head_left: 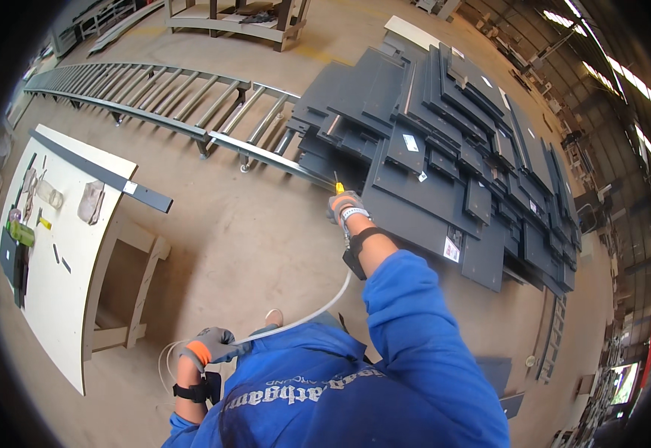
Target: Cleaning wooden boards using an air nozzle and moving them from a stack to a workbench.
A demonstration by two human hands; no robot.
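Note:
My right hand (pixel 346 205), in a grey and orange glove, reaches forward with its fingers closed round a small yellow-handled tool (pixel 340 188). The tool's thin tip points away from me, near the front edge of the stacked dark grey panels (pixel 422 201). Its exact kind is too small to tell. Lower left, close to my body, my gloved left hand (pixel 212 346) is closed on a white cable (pixel 303 319). This cable curves across my front and up to my right wrist; thinner loops of it hang beside my left wrist.
A roller conveyor (pixel 154 97) runs from the far left to the panel stack. On my left stands a white-topped workbench (pixel 72 299) bearing a long dark strip (pixel 101 172), a cloth (pixel 91 203), a green bottle (pixel 21 233) and small tools. A wooden trestle (pixel 236 30) stands behind.

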